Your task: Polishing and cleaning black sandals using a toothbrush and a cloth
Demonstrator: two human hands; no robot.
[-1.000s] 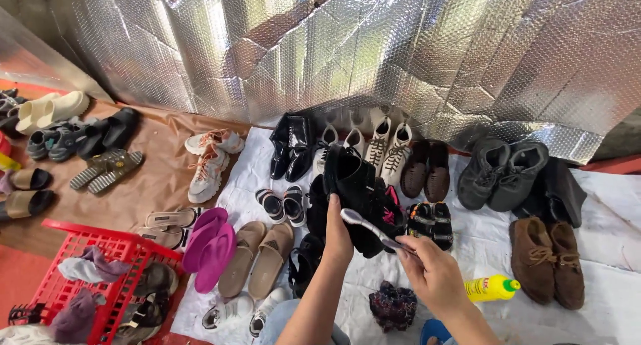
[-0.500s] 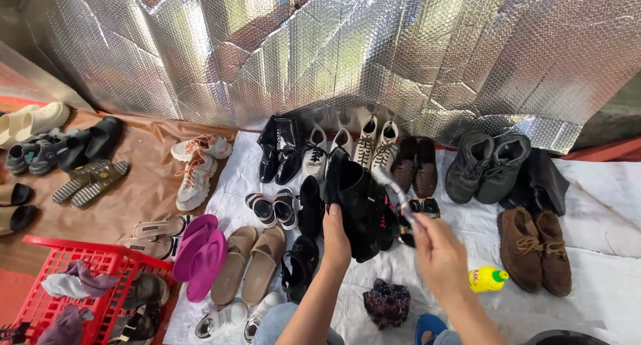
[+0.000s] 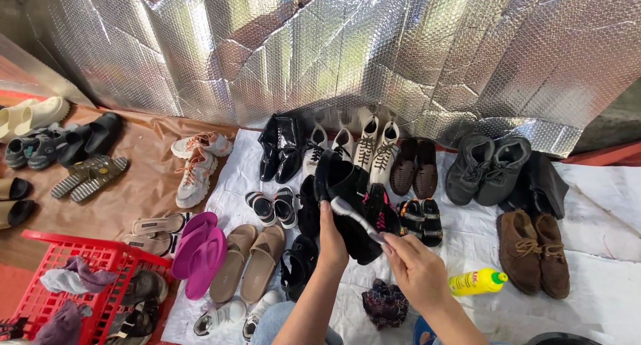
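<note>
Left hand (image 3: pixel 332 237): fingers closed on the black shoe (image 3: pixel 347 208), held up above the white sheet (image 3: pixel 601 205).
Right hand (image 3: pixel 415 268): fingers gripping a toothbrush (image 3: pixel 357 219), its head against the shoe.
Yellow bottle (image 3: pixel 477 281): on the sheet, just right of the right hand.
Red basket (image 3: pixel 87 261): left of the sheet.

surface: white sheet (image 3: pixel 601 205) | brown tarp (image 3: pixel 143 178) | load: shoe pairs, yellow bottle (image 3: pixel 475 281), red basket (image 3: pixel 60 265)

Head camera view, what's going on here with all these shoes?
A person holds a black shoe up with the left hand and sets a toothbrush against it with the right hand. Many pairs of shoes lie in rows on a white sheet in front of a silver foil wall. A yellow bottle lies by the right hand, and a red basket sits at the left.
</note>
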